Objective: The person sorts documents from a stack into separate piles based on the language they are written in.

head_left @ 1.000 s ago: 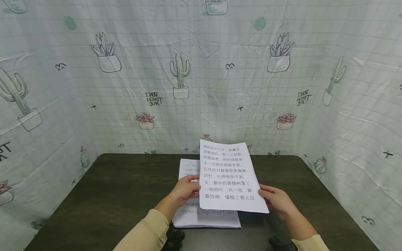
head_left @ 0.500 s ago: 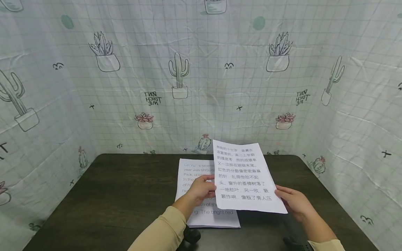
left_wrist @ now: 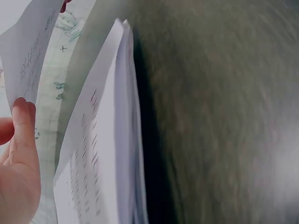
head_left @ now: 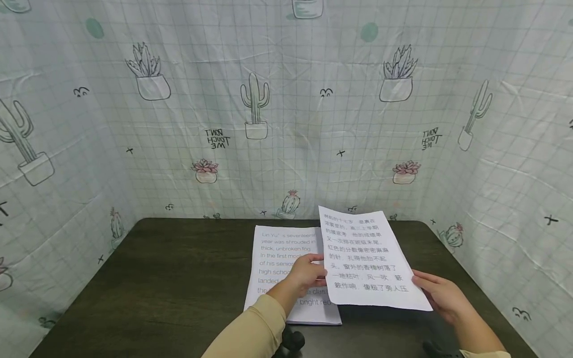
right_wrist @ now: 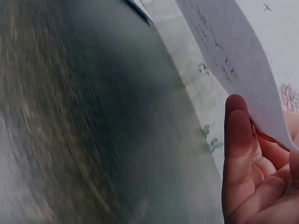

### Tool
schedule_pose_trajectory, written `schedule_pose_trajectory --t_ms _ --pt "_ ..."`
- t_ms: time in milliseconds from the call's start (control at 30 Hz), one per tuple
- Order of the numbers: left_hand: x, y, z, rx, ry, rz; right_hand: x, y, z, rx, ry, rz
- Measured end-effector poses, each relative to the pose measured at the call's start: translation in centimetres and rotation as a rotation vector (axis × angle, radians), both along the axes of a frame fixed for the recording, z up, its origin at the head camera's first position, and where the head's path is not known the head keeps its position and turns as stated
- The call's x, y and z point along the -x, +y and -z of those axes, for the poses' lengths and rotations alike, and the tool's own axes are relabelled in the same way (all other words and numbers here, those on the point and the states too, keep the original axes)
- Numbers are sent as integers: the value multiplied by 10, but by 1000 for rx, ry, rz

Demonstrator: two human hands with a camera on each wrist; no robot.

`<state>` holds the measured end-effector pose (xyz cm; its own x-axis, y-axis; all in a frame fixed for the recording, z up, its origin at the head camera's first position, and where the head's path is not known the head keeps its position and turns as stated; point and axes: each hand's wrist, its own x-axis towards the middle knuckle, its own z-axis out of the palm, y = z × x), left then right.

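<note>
Aloft, a Chinese-printed sheet (head_left: 369,259).

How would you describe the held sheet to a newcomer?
On the dark table lies a paper stack with English print. Toward its right, the left hand and right hand hold up a sheet; unlike the paper stack, it bears Chinese characters.

So the paper stack (head_left: 268,258) is set on the table (head_left: 156,278), around the middle. A sheet (head_left: 367,258) is held up off to its right, left edge pinched by the left hand (head_left: 306,274), right edge by the right hand (head_left: 440,296), the stack partly covered. Cloth (head_left: 295,119) is hung behind and along both sides.
</note>
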<state>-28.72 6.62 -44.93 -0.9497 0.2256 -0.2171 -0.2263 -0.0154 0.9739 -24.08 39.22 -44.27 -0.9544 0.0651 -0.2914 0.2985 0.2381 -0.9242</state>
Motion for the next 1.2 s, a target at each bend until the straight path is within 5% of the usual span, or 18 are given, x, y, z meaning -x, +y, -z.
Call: schedule_pose_trajectory --t_ms 600,1200 --pt "-14 43 -1 7 -43 14 -12 39 7 -52 -42 91" --pt "-19 54 1 -14 -98 94 -15 51 17 -187 -64 132"
